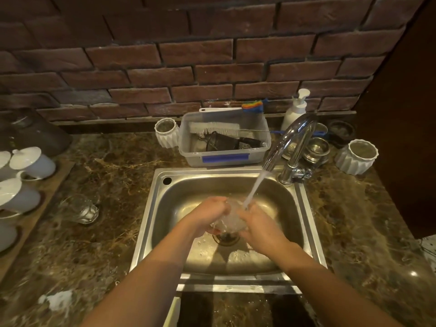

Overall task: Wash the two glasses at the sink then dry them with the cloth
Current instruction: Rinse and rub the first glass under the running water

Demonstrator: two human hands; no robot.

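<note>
Over the steel sink (162,208) I hold a clear glass (232,218) between both hands. My left hand (208,214) grips its left side and my right hand (259,228) wraps its right side. Water streams from the chrome tap (295,142) onto the glass's rim. A second clear glass (79,208) stands on the marble counter left of the sink, apart from my hands. A white cloth (57,300) lies crumpled near the counter's front left edge.
Behind the sink sits a plastic tub (224,159) with brushes. White ribbed cups (166,132) (357,156), a soap pump (296,109) and small steel bowls (316,149) line the back. White lidded cups (33,162) rest on a wooden tray at left.
</note>
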